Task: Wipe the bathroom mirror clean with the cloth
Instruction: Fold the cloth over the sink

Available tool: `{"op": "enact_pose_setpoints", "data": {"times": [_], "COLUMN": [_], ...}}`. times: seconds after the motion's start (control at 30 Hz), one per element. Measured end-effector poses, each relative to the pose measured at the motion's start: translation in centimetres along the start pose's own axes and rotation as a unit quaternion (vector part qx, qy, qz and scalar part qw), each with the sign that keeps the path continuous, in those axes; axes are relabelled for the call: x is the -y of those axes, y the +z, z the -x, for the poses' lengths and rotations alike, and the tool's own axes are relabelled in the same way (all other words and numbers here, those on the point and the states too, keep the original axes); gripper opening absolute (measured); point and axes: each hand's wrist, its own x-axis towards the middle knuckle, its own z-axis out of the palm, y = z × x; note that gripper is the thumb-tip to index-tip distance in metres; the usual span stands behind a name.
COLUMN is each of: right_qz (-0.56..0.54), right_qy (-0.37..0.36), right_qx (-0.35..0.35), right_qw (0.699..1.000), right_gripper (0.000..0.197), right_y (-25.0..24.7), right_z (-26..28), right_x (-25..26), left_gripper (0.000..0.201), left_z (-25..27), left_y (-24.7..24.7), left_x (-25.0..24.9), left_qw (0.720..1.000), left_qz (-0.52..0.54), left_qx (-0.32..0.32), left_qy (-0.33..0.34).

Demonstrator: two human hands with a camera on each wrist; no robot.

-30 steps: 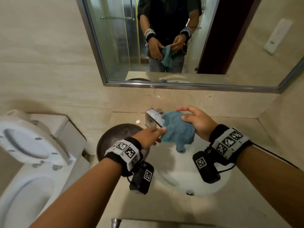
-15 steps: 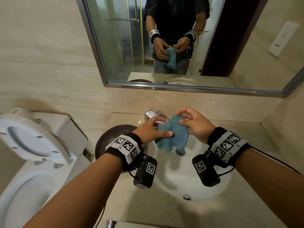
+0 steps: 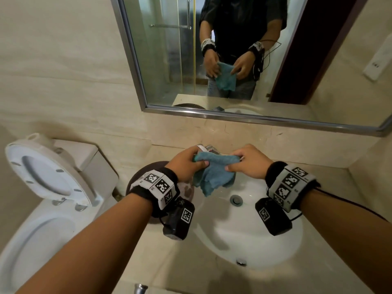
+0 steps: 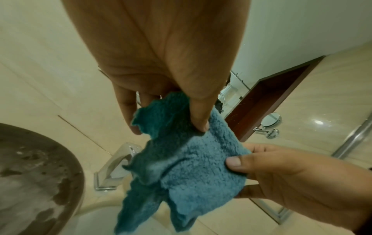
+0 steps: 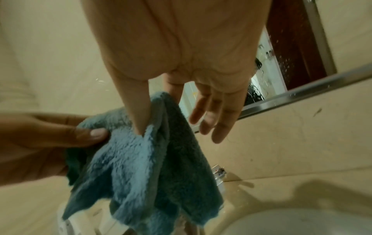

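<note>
We face a beige tiled wall (image 3: 63, 71) with the mirror (image 3: 233, 60) hung on it, its metal frame running above the back edge of the worktop (image 3: 212, 279). The glass reflects a person in a dark top holding the cloth at waist height, with a glass shower screen behind. To the left of the worktop stands a white toilet (image 3: 42, 209) with its lid raised. Sunk into the worktop is a white oval basin (image 3: 265, 240) with a metal drain (image 3: 235, 200); a chrome tap (image 3: 209, 148) sits at the basin's back edge, mostly hidden behind our hands. A dark round bowl-like object (image 3: 137, 183) lies at the worktop's left edge, partly under our left wrist.

Over the back half of the basin we hold the blue cloth (image 3: 212, 177) stretched between both hands, its lower part hanging loose above the drain. Our left hand (image 3: 186, 164) pinches the cloth's left top corner between thumb and fingers. Our right hand (image 3: 248, 164) pinches the right top corner with thumb and forefinger, while its other fingers (image 5: 219, 119) spread loosely, clear of the fabric.
</note>
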Motion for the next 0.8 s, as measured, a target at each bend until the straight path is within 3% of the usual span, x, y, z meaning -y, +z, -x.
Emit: {"op": "enact_pose_setpoints", "data": {"times": [0.13, 0.23, 0.33, 0.43, 0.53, 0.6, 0.67, 0.8], "right_qz": [-0.037, -0.042, -0.129, -0.221, -0.32, -0.302, -0.267, -0.067], "right_qy": [0.002, -0.003, 0.038, 0.083, 0.096, 0.104, 0.095, 0.05], "right_qx": [0.059, 0.066, 0.037, 0.026, 0.083, 0.093, 0.068, -0.033], "right_qw": [0.998, 0.997, 0.99, 0.971, 0.939, 0.943, 0.957, 0.996], "right_gripper": [0.006, 0.02, 0.026, 0.018, 0.019, 0.028, 0.021, 0.011], "right_y": [1.8, 4.4, 6.8, 8.6, 9.8, 10.4, 10.8, 11.3], "right_z": [-1.6, -2.7, -4.3, -5.8, -7.1, -8.0, -8.6, -10.2], "right_x": [0.8, 1.8, 3.3, 5.2, 6.7, 7.1, 7.8, 8.8], "left_gripper": [0.008, 0.015, 0.026, 0.027, 0.02, 0.022, 0.027, 0.026], "left_z": [0.9, 1.5, 1.8, 1.8, 2.0, 1.9, 1.9, 2.1], "left_y": [-0.9, -2.1, -3.9, -6.1, -8.4, -10.1, -11.6, -14.1], "left_x": [1.5, 3.2, 5.1, 7.1, 9.0, 10.2, 11.3, 13.3], "left_qw": [0.999, 0.997, 0.994, 0.985, 0.982, 0.978, 0.974, 0.976], "left_qz": [-0.015, 0.012, 0.051, 0.117, 0.138, 0.151, 0.148, 0.112], "left_qx": [-0.029, -0.054, -0.059, -0.049, -0.052, -0.074, -0.1, -0.102], "left_qy": [-0.023, -0.046, -0.079, -0.113, -0.122, -0.126, -0.141, -0.158]}}
